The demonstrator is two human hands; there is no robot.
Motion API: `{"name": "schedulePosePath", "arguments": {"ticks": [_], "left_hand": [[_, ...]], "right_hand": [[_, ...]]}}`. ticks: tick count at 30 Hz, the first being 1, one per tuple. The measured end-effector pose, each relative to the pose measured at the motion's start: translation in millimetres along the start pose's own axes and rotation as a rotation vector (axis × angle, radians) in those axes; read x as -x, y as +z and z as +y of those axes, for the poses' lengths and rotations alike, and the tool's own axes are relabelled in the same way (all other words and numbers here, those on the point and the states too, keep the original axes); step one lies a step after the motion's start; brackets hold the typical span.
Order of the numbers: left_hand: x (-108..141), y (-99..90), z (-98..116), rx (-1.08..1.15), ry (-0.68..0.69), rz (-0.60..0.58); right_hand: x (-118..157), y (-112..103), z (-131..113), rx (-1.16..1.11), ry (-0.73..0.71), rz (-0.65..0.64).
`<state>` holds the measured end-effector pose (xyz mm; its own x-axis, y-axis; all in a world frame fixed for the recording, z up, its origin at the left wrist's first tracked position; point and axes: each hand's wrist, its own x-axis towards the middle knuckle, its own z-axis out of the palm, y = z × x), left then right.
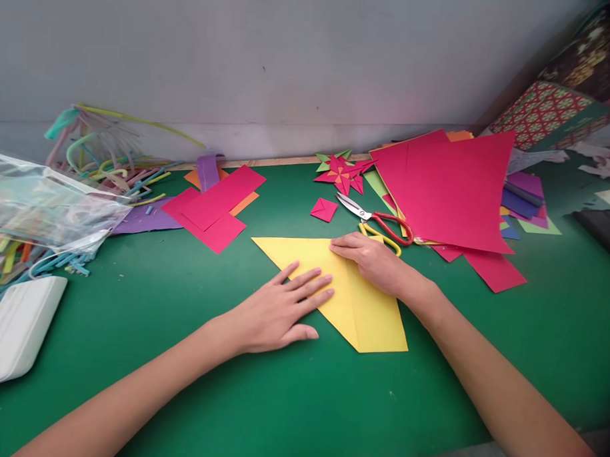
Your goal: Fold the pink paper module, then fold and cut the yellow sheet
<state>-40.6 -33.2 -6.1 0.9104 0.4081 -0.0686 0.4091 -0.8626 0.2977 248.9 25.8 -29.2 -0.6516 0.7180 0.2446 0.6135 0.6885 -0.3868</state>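
A yellow sheet of paper (379, 321), folded along a slanting edge, lies on the green table in front of me. My left hand (279, 311) rests flat on its left part, fingers spread and thumb apart. At the paper's upper edge, my right hand (369, 257) has its fingers pressed together on the sheet; its thumb is hidden. Just behind the right hand lie scissors (375, 221) with red and yellow handles, blades pointing up and left. A small folded red paper square (324, 210) sits left of the blades.
Red and green folded paper stars (341, 174) lie by the wall. Large red sheets (451, 187) are stacked at the right, red strips (220, 202) at the left. Pipe cleaners (112, 165), a clear plastic bag (50, 199) and a white device (24, 325) occupy the far left.
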Motion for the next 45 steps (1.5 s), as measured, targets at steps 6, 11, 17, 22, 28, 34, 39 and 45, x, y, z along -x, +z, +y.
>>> {"name": "schedulePosePath", "arguments": {"ticks": [6,11,17,22,28,34,39,45], "left_hand": [[37,-4.3,-37,-0.179,-0.186,0.026],[61,-11.3,-50,-0.267,-0.316,0.040],[61,-3.6,-48,-0.348,-0.428,0.129],[55,-1.8,-47,-0.369,-0.525,0.224],[52,-2.0,-51,-0.346,-0.570,0.297],[52,-5.8,-50,-0.332,-0.573,0.261],[52,-8.2,-47,-0.351,-0.564,0.236],[52,-7.6,-46,-0.359,-0.564,0.234]], "right_hand": [[0,-2,-1,-0.022,0.005,-0.012],[1,-3,-3,-0.039,0.032,-0.018],[1,-2,-3,-0.027,0.033,-0.006],[1,-3,-6,-0.012,0.039,-0.003],[-5,-8,-32,0.110,0.100,-0.012],[-40,-5,-67,0.343,-0.008,-0.103],[-77,12,-89,0.348,-0.131,-0.103],[-82,38,-97,0.319,-0.131,-0.068]]}}
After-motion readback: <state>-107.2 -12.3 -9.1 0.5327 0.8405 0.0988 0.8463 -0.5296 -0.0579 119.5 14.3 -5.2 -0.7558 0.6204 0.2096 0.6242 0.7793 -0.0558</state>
